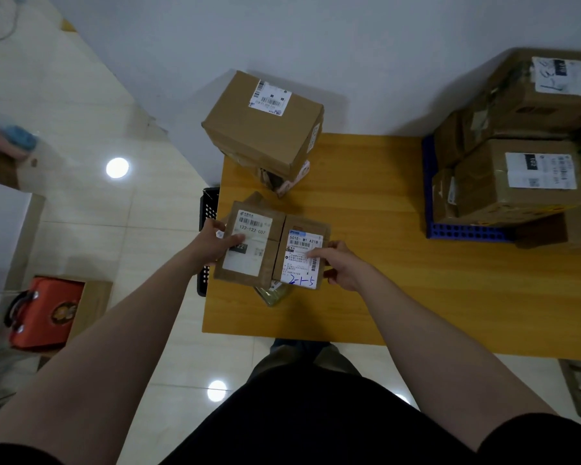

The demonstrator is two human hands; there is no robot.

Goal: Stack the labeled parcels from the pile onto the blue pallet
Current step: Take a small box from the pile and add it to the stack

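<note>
Pallet [467, 231]: stacked parcels [517, 186] | left hand [215, 246], right hand [342, 267]: small parcels [249, 263]

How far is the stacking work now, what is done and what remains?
Done: several stacked parcels sit on the blue pallet. In hand: the left hand grips the 122-122-C07 parcel, the right hand the 501E parcel, side by side. Left: these two, the large box behind them, and a small packet under them.
</note>
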